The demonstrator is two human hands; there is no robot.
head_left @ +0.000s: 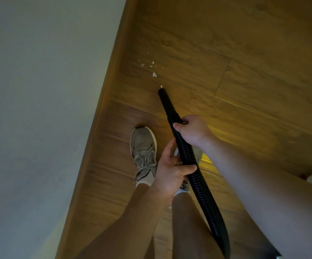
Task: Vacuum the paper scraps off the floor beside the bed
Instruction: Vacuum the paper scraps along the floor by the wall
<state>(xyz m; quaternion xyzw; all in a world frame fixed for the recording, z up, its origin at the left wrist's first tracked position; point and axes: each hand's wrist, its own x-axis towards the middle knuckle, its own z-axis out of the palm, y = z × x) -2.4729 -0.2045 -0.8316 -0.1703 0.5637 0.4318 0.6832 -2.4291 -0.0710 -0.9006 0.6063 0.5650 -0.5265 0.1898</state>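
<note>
Filling the whole side left of the hose, a pale surface (39, 109) runs top to bottom; cannot tell whether it is wall or bed side. A wooden strip (112, 71) edges it on the side toward the hose. Wood-pattern floor (244, 71) lies under the hose and spreads to its right.

Black hose (203, 193): ribbed, rising from bottom of view between two bare forearms, ending in a smooth nozzle (165, 101) angled down toward the floor.

Right hand (192, 129): fingers wrapped round the hose where ribbing meets nozzle. Left hand (170, 169): lower down the hose, thumb and fingers curled round the ribbed part from the left.

Grey laced shoe (144, 152) on the floor just left of the hose; a second shoe mostly hidden behind the hose and hands.

Paper scraps (153, 74): small white bits scattered on the floor just beyond the hose's tip, close to the wooden strip. Nearest scrap (161, 86) sits right at the nozzle mouth; touching or not, cannot tell.
</note>
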